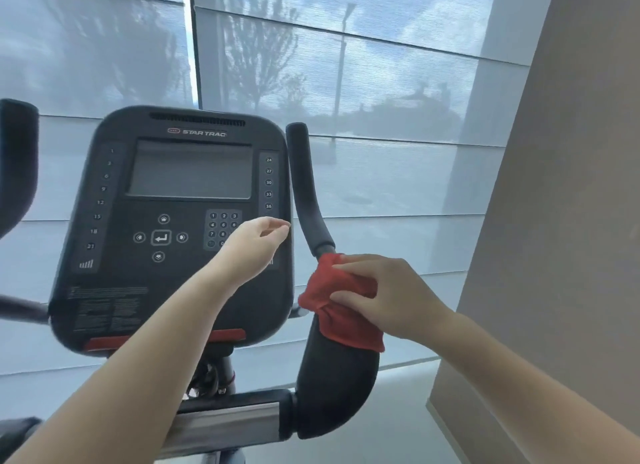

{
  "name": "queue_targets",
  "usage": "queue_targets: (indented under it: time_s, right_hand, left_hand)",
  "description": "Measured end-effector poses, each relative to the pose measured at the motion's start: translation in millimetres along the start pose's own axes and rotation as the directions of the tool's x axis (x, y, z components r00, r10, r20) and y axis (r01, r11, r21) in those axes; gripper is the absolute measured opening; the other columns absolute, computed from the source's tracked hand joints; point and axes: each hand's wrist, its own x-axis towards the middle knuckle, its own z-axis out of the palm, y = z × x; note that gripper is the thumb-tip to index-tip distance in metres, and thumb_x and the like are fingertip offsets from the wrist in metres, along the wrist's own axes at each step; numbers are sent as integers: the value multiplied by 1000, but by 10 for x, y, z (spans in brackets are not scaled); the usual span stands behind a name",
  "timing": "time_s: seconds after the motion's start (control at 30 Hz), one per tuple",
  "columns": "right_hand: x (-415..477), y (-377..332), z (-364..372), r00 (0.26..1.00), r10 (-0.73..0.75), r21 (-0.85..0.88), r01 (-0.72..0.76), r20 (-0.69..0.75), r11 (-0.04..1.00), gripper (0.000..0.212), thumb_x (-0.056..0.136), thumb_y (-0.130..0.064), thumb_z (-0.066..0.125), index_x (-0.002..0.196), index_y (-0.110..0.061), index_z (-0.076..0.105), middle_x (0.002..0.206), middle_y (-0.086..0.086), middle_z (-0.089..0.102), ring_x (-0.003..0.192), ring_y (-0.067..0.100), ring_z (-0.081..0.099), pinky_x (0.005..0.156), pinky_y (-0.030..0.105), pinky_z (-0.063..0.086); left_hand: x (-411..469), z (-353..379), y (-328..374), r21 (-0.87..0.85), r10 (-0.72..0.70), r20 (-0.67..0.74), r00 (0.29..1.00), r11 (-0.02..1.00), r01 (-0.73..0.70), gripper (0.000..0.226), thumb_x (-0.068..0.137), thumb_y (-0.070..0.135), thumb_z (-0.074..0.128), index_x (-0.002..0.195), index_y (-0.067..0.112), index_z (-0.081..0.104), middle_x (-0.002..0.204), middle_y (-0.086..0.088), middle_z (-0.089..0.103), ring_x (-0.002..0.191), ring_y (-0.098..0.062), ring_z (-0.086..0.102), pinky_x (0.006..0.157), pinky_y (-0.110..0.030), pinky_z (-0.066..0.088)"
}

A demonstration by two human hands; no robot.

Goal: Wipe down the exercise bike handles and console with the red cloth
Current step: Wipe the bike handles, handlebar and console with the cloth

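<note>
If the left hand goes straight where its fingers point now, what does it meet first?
Probably the upright black bar of the right handle: the left hand points rightward, just past the console edge. Depth is unclear, so it might pass in front.

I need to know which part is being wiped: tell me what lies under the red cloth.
The crumpled red cloth covers the black padded right handlebar, which emerges above and below it. The right hand holds it there. The covered stretch of bar is hidden.
</note>
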Motion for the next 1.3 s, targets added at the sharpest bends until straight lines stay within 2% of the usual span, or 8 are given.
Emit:
queue_targets:
  time_s: [0.2, 0.33, 0.43, 0.53, 0.7, 0.87, 1.1, 1.3]
  right_hand:
    - [156, -2, 19, 994, -49, 114, 60, -98, 992, 21, 79, -23, 70, 97, -33, 72, 104, -17, 70, 101, -1, 53, 79, -3, 31]
    - [109, 37, 71, 986, -151, 82, 156, -65, 984, 17, 82, -24, 66, 98, -29, 71, 107, -10, 69, 102, 8, 58, 85, 9, 35]
    - [-58, 78, 48, 965, -259, 98, 261, -32, 960, 15, 82, -22, 67, 95, -16, 70, 103, -5, 67, 100, 11, 57, 86, 5, 31]
    - [-134, 87, 31, 947, -321, 109, 320, -9, 941, 19, 83, -22, 67, 99, -12, 70, 107, -2, 66, 104, 15, 57, 88, 8, 32]
    - [-82, 47, 68, 969, -248, 84, 246, 6, 966, 31, 88, -31, 60, 112, -14, 66, 131, 0, 56, 122, 19, 48, 96, 19, 29]
    - [-346, 90, 104, 944, -331, 109, 328, 9, 938, 24, 83, -30, 66, 96, -11, 69, 109, -1, 65, 107, 15, 53, 89, 24, 39]
    - [-197, 57, 63, 932, -363, 172, 355, 18, 919, 14, 83, -22, 65, 95, -19, 73, 108, 0, 67, 103, 20, 56, 86, 28, 38]
    - [-324, 100, 151, 936, -349, 180, 351, -45, 919, 16, 83, -25, 65, 95, -17, 72, 107, 0, 67, 107, 16, 54, 84, 19, 36]
  left_hand:
    - [-648, 86, -142, 253, 4, 25, 1000, 967, -10, 21, 96, 30, 48, 109, 28, 64, 104, 17, 65, 97, -1, 59, 78, -11, 39]
    - [-970, 99, -189, 413, -6, -57, 998, 910, 29, 22, 95, 33, 46, 110, 28, 62, 107, 16, 62, 98, -2, 57, 88, -23, 44]
    - [-1192, 144, -269, 544, 4, -164, 986, 835, 87, 22, 95, 37, 45, 107, 29, 61, 105, 13, 61, 98, -8, 57, 88, -29, 45]
    - [-1334, 197, -282, 538, 2, -247, 969, 832, 136, 30, 93, 44, 39, 96, 29, 65, 98, 12, 64, 94, -13, 59, 84, -38, 48]
    - [-1357, 191, -226, 546, -57, -240, 969, 817, 184, 31, 93, 45, 39, 92, 31, 66, 86, 16, 68, 87, -7, 61, 82, -37, 50]
    - [-1346, 209, -258, 564, -89, -255, 963, 795, 223, 34, 88, 52, 34, 89, 36, 65, 82, 18, 68, 84, -7, 62, 78, -35, 51]
    - [-1366, 227, -240, 552, -74, -299, 951, 800, 236, 24, 91, 47, 40, 91, 38, 63, 78, 18, 68, 78, -6, 62, 76, -35, 51]
    - [-1366, 230, -250, 488, 3, -387, 922, 849, 202, 15, 89, 37, 51, 89, 32, 64, 77, 14, 67, 73, -6, 62, 73, -32, 52]
